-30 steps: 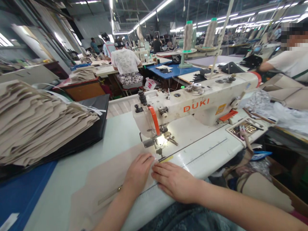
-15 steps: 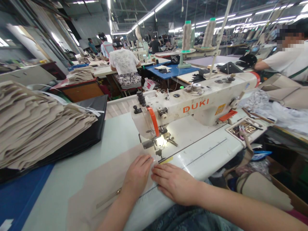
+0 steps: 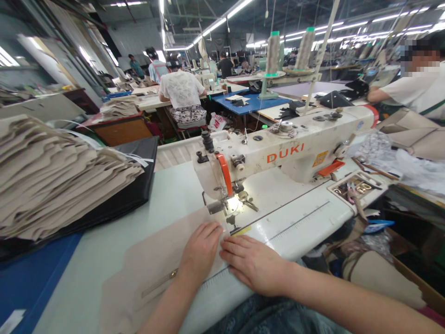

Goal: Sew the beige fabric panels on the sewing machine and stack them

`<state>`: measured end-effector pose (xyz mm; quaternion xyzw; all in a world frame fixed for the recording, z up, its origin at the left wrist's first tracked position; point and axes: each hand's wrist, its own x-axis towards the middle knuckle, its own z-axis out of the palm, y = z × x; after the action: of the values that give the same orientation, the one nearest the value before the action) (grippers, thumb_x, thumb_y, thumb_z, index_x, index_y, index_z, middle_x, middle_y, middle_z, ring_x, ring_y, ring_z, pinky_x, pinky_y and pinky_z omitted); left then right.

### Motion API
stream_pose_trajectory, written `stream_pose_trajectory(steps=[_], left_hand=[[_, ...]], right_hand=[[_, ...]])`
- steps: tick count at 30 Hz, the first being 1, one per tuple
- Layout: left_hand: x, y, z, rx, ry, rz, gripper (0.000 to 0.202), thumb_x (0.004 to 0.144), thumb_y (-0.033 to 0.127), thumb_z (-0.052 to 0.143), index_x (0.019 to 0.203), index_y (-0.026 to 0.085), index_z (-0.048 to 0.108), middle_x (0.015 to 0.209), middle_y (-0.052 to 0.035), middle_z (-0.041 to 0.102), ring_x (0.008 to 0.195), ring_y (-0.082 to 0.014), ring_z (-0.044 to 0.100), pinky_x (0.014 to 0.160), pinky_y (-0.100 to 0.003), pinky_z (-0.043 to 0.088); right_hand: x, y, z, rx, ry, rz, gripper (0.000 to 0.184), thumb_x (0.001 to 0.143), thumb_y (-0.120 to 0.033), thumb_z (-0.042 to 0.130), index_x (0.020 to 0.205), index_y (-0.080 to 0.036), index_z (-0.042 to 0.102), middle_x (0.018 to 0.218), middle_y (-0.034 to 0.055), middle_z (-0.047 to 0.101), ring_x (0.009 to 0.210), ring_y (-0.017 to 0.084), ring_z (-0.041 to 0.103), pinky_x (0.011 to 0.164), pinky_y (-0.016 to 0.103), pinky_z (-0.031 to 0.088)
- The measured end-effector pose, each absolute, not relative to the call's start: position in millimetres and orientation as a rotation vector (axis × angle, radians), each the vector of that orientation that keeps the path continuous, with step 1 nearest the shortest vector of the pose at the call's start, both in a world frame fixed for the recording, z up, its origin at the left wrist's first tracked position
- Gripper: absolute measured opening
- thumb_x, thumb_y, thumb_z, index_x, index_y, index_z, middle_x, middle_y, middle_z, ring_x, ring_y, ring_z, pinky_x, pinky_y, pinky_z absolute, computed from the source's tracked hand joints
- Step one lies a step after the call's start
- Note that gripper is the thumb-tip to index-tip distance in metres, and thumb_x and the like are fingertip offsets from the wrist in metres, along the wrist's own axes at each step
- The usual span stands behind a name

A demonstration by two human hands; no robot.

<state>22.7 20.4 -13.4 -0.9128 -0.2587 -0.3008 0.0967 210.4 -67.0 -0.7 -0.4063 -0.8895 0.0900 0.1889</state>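
Note:
A beige fabric panel [image 3: 153,264] with a zipper [image 3: 158,284] lies flat on the pale sewing table [image 3: 174,195]. My left hand [image 3: 201,253] rests flat on the panel, fingers together, just in front of the presser foot [image 3: 229,218] of the white DUKI sewing machine [image 3: 285,148]. My right hand [image 3: 252,262] lies flat beside it, fingers stretched toward the left hand, pressing the panel's edge near the table's front. Neither hand holds anything. The machine's lamp lights the needle area.
A tall stack of beige cut pieces [image 3: 52,176] sits on black material at the left. A small parts tray [image 3: 358,185] lies at the right of the machine. Thread cones [image 3: 273,51] stand behind. Other people work at tables beyond, one [image 3: 417,88] at the right.
Almost nothing has moved; both hands stay flat on the panel before the presser foot, with only a slight shift of the view.

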Motion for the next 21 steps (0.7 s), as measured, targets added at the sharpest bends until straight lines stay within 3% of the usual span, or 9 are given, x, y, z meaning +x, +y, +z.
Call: stream_pose_trajectory(steps=[8,15,21], left_hand=[[24,19,-12,-2.679,-0.761,-0.875,0.031,0.090,0.002,0.041,0.096,0.014,0.069,0.096,-0.0089,0.072,0.092,-0.0210,0.063,0.083,-0.035,0.056],[21,16,-11,-2.715,-0.757,-0.701,0.033,0.090,0.003,0.039,0.103,0.013,0.069,0.103,-0.0101,0.072,0.096,-0.0206,0.064,0.088,-0.035,0.054],[22,6,-12,-2.675,-0.854,-0.577,0.034,0.095,0.012,0.037,0.110,0.012,0.069,0.110,-0.0117,0.071,0.101,-0.0226,0.065,0.088,-0.037,0.053]], right_hand=[[213,-66,4,-1.098,-2.491,0.295,0.036,0.101,-0.028,0.044,0.130,-0.011,0.056,0.137,0.0118,0.056,0.131,0.023,0.045,0.112,0.037,0.035],[227,-34,13,-1.168,-2.466,0.230,0.024,0.097,-0.018,0.049,0.111,-0.013,0.067,0.103,0.0091,0.068,0.099,0.022,0.058,0.094,0.034,0.047],[229,-13,12,-1.190,-2.581,0.032,0.018,0.096,-0.020,0.055,0.105,-0.011,0.068,0.094,0.0086,0.065,0.092,0.022,0.057,0.086,0.035,0.047]])
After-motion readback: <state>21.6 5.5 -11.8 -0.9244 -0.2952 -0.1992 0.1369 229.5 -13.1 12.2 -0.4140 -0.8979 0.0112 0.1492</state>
